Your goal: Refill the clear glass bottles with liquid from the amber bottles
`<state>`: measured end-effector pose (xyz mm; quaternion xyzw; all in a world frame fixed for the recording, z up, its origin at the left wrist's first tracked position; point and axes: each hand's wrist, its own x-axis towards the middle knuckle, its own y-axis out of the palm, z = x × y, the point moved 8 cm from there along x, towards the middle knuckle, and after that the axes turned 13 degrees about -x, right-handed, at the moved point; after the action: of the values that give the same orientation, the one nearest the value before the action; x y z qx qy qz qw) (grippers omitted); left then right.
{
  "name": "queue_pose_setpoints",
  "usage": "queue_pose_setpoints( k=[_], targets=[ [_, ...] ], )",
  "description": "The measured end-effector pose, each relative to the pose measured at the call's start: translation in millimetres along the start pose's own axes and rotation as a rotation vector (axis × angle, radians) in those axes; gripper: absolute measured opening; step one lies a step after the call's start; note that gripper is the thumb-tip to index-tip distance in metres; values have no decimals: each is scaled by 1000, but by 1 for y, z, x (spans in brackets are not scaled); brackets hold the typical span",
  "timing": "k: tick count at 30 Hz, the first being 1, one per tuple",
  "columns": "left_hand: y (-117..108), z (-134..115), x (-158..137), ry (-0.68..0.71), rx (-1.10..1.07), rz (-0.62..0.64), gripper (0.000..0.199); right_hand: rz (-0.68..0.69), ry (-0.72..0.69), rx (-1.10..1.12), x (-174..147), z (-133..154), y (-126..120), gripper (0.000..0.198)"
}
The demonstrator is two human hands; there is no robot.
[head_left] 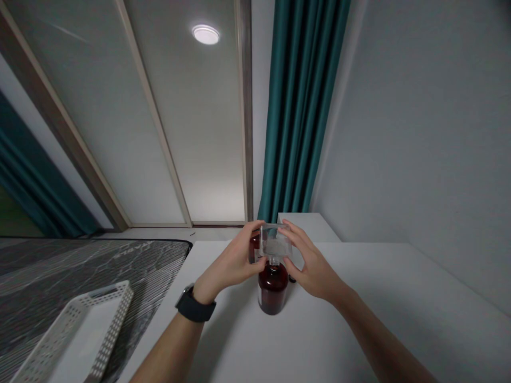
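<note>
Between my two hands is a small clear, see-through container (275, 246), held just above a brown bottle; whether it touches the bottle's neck I cannot tell. My left hand (243, 255), with a dark watch on the wrist, grips its left side, thumb toward me. On its right side, the fingers and thumb of my right hand (309, 260) are closed round it. The brown bottle (273, 290) stands upright on the white table right below. Another brown bottle (254, 246) shows partly behind my left fingers. A small dark object (293, 279) sits by my right thumb, mostly hidden.
The white table (247, 346) carries the bottles. To the left, a white perforated basket (107, 324) rests on a grey patterned surface (155, 266). A white block-shaped piece (311, 226) stands beyond the table, before a teal curtain (303, 106). A wall rises at the right.
</note>
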<state>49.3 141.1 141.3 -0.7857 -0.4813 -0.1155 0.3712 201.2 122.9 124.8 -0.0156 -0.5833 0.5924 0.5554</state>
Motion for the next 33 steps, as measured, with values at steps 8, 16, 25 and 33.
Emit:
queue_pose_setpoints(
  k=[8, 16, 25, 33],
  targets=[
    [1, 1, 0, -19, -11, -2, 72, 4, 0, -10, 0, 1, -1, 70],
    [0, 2, 0, 5, -27, -15, 73, -8, 6, -1, 0, 1, -2, 67],
    [0, 2, -1, -10, -14, -10, 72, 7, 20, 72, -1, 1, -7, 69],
    [0, 0, 0, -3, -35, -17, 72, -22, 84, 123, 0, -18, -14, 63]
  ],
)
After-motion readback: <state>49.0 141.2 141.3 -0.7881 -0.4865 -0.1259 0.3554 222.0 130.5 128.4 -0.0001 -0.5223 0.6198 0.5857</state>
